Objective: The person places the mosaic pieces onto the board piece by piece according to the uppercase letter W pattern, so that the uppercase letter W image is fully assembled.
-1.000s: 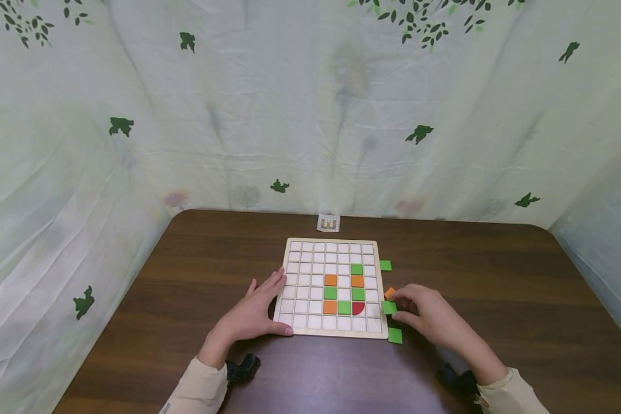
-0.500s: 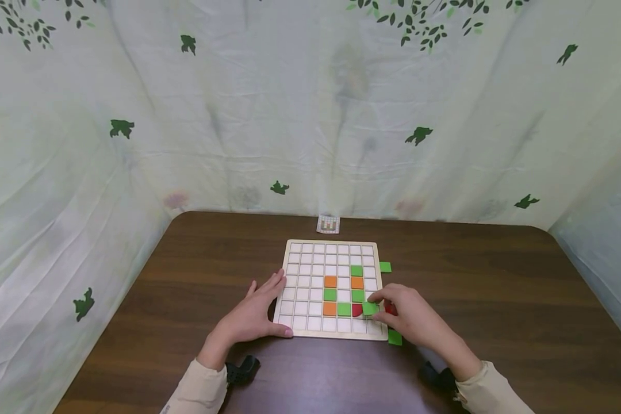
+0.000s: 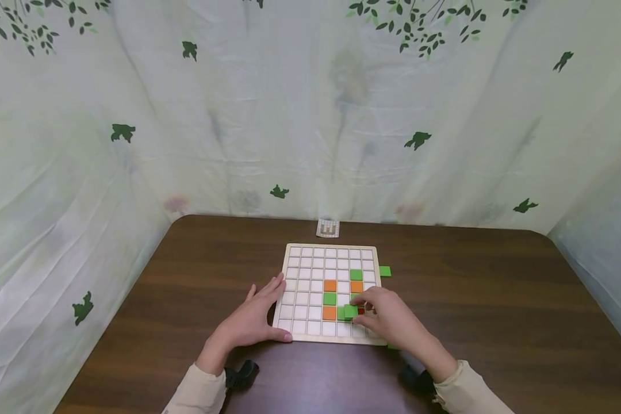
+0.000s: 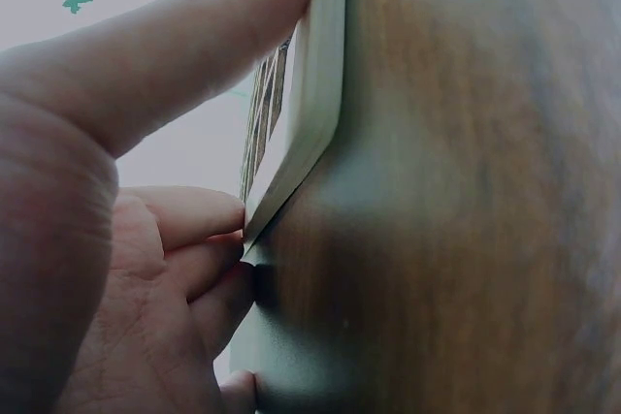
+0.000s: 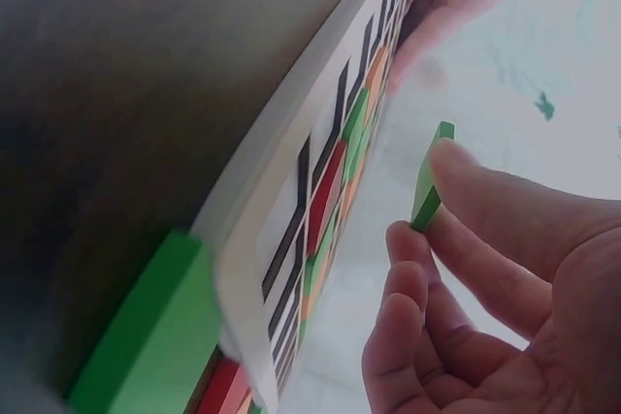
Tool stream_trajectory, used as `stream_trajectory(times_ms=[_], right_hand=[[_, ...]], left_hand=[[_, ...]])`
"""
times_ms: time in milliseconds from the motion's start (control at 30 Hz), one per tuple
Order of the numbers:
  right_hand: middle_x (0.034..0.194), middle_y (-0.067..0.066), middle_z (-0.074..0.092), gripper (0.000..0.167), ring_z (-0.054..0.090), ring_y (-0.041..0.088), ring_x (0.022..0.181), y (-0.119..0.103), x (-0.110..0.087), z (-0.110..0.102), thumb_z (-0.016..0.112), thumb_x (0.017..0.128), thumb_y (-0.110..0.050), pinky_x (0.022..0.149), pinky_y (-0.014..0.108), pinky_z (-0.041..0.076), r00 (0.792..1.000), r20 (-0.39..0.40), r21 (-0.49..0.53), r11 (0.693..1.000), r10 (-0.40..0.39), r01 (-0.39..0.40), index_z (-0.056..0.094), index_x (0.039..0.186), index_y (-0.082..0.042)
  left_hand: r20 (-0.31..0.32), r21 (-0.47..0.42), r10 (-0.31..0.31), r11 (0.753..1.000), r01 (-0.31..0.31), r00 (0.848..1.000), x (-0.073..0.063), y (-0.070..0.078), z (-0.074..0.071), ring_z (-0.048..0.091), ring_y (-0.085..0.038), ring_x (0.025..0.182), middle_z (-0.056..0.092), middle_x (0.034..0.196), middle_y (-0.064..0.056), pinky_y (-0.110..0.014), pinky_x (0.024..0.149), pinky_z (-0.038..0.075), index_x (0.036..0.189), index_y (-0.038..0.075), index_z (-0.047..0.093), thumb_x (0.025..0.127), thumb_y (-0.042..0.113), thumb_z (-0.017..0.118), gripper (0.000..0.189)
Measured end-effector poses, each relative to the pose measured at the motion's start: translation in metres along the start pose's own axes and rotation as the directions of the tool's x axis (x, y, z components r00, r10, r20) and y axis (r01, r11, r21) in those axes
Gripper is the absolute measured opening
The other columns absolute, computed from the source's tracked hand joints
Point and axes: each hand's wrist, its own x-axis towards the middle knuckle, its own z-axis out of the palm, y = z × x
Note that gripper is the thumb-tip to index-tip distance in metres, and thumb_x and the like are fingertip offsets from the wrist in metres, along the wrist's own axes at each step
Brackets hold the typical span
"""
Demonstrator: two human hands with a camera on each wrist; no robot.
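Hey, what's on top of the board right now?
On the board lie orange tiles, green tiles and a red piece. In the head view, your right hand and its held tile cover several squares, so their contents can't be fully seen there.

Left hand (image 3: pixel 253 316) spread: thumb held well apart, fingers nearly straight, reaching forward and inward. Left wrist (image 3: pixel 213 352) just behind, forearm slanting in from lower left. Right hand (image 3: pixel 393 317) pinching, thumb pressing toward fingertips, other fingers bent toward palm. Right wrist (image 3: pixel 440 363) behind it, forearm slanting in from lower right. Hands apart.
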Motion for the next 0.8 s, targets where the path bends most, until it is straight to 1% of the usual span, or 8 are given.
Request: stream_trajectory(times_ms=[100,200,333,533,667,800], right_hand=[[0.093,-0.006,0.068,0.022,0.057,0.013,0.081,-0.003,0.002,0.004,0.085,0.081,-0.013,0.070,0.028,0.050,1.000,0.002,-0.010,1.000,0.011,-0.011,0.076,0.102,-0.011],[0.092,-0.006,0.067,0.022,0.056,0.012,0.079,-0.007,0.005,0.008,0.084,0.082,-0.013,0.069,0.027,0.049,1.000,0.003,-0.019,1.000,-0.004,0.004,0.076,0.102,-0.010],[0.089,-0.004,0.067,0.022,0.054,0.014,0.076,-0.010,0.010,0.012,0.083,0.083,-0.012,0.067,0.027,0.046,0.999,0.015,-0.031,0.999,-0.033,0.033,0.077,0.103,-0.008],[0.084,-0.005,0.063,0.021,0.051,0.015,0.073,-0.014,0.014,0.017,0.083,0.084,-0.014,0.064,0.027,0.042,0.999,0.042,-0.024,0.999,-0.033,0.034,0.077,0.104,-0.009],[0.082,-0.007,0.063,0.020,0.051,0.013,0.071,-0.016,0.016,0.021,0.083,0.083,-0.012,0.064,0.026,0.043,0.998,0.026,-0.027,0.998,-0.057,0.057,0.076,0.102,-0.009],[0.087,-0.005,0.067,0.020,0.052,0.011,0.073,-0.018,0.019,0.025,0.084,0.081,-0.011,0.067,0.028,0.046,0.998,0.017,-0.037,0.997,-0.068,0.069,0.077,0.100,-0.010]], left_hand=[[0.001,0.000,-0.001,1.000,0.001,1.000,0.000,0.000,0.001,0.015,-0.030,0.153,0.014,0.167,-0.012,-0.061,0.119,0.000,0.158,-0.001,0.024,0.075,0.047,0.087,0.115],[-0.003,0.002,-0.003,1.000,0.003,1.000,0.000,0.000,0.001,0.015,-0.030,0.153,0.014,0.167,-0.012,-0.061,0.119,0.000,0.157,-0.001,0.025,0.074,0.048,0.087,0.115],[-0.010,0.002,0.003,1.000,-0.003,1.000,0.001,-0.001,0.001,0.014,-0.030,0.153,0.015,0.167,-0.013,-0.062,0.119,0.000,0.157,-0.002,0.025,0.074,0.047,0.088,0.115],[-0.010,0.011,0.009,1.000,-0.009,1.000,0.001,-0.001,0.001,0.014,-0.031,0.153,0.015,0.167,-0.013,-0.062,0.119,0.000,0.157,-0.003,0.026,0.074,0.047,0.088,0.115],[-0.011,0.013,0.011,1.000,-0.011,1.000,0.001,-0.002,0.002,0.014,-0.030,0.153,0.015,0.167,-0.013,-0.062,0.119,0.000,0.157,-0.002,0.026,0.074,0.047,0.088,0.115],[-0.015,0.013,0.015,1.000,-0.014,1.000,0.001,-0.002,0.002,0.014,-0.030,0.153,0.015,0.167,-0.013,-0.062,0.119,0.000,0.157,-0.003,0.026,0.074,0.046,0.088,0.115]])
